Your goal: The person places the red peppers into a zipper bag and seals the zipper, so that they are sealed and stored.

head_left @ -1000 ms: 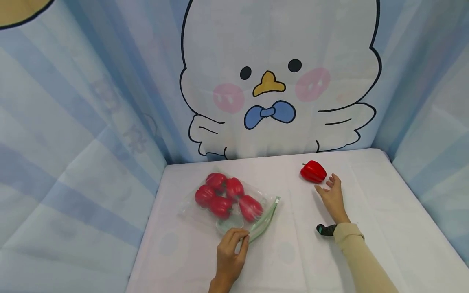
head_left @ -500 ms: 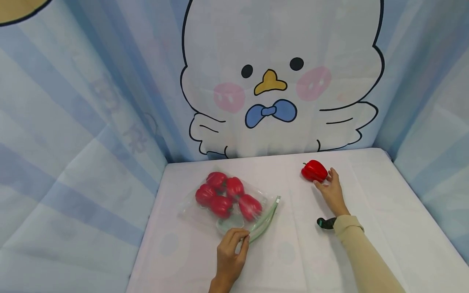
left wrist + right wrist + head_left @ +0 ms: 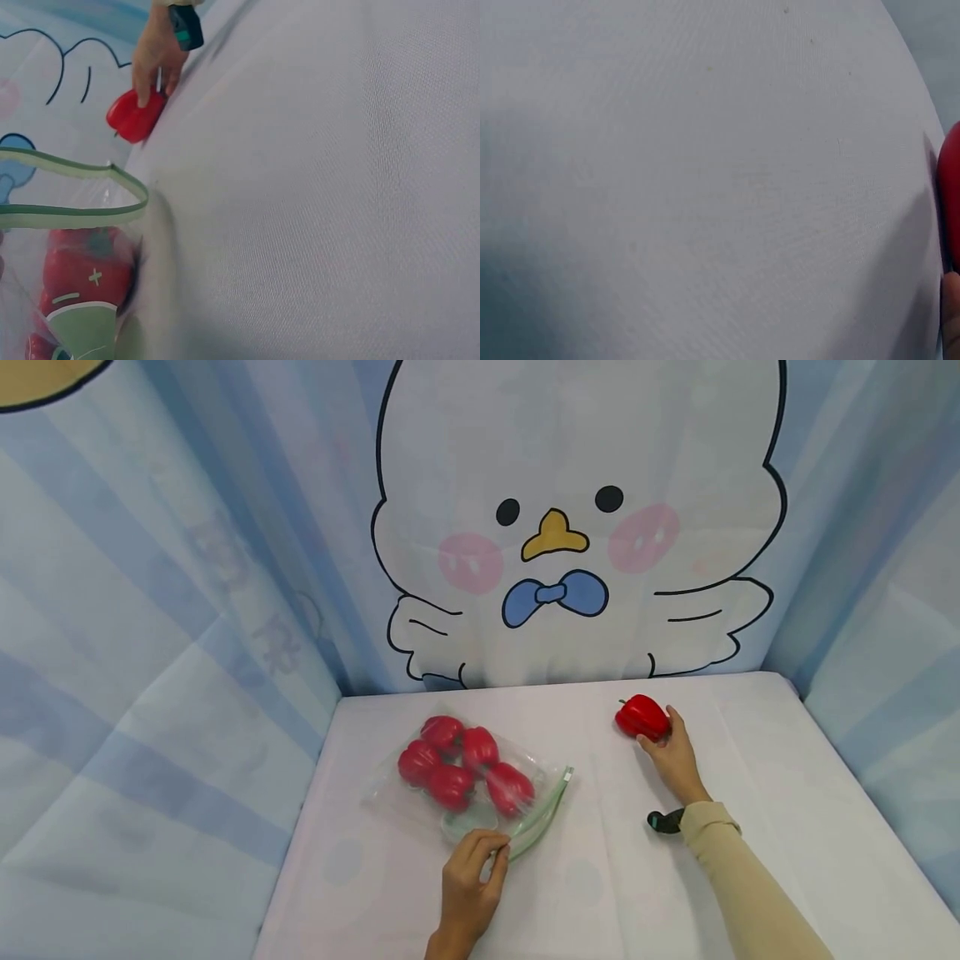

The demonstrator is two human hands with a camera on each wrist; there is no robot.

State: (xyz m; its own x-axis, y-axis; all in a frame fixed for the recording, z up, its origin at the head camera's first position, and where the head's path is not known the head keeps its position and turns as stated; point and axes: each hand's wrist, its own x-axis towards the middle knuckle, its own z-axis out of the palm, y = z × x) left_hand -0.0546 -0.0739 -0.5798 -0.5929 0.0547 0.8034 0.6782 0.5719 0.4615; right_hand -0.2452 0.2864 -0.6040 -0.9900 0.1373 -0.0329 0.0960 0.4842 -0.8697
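Note:
A clear zip bag (image 3: 468, 822) with a green zip edge lies on the table, several red bell peppers (image 3: 450, 787) inside it. My left hand (image 3: 471, 887) pinches the bag's near edge by the zip, and the left wrist view shows the green zip edge (image 3: 129, 187) standing apart as a loop. Farther back on the right, a single red bell pepper (image 3: 641, 717) lies on its side, its stem pointing left. My right hand (image 3: 677, 764) holds that pepper's right end between thumb and fingers. Only a red sliver of the pepper (image 3: 951, 199) and one fingertip (image 3: 951, 311) show in the right wrist view.
A white cloth covers the table (image 3: 585, 902). Behind it hangs a curtain (image 3: 551, 643) with a cartoon bird, and further curtains (image 3: 150, 693) close off both sides. A dark wrist device (image 3: 664, 822) sits at the right cuff.
My right hand has moved left and closed onto the end of the lone bell pepper, which stays in place. The left hand and bag look unchanged.

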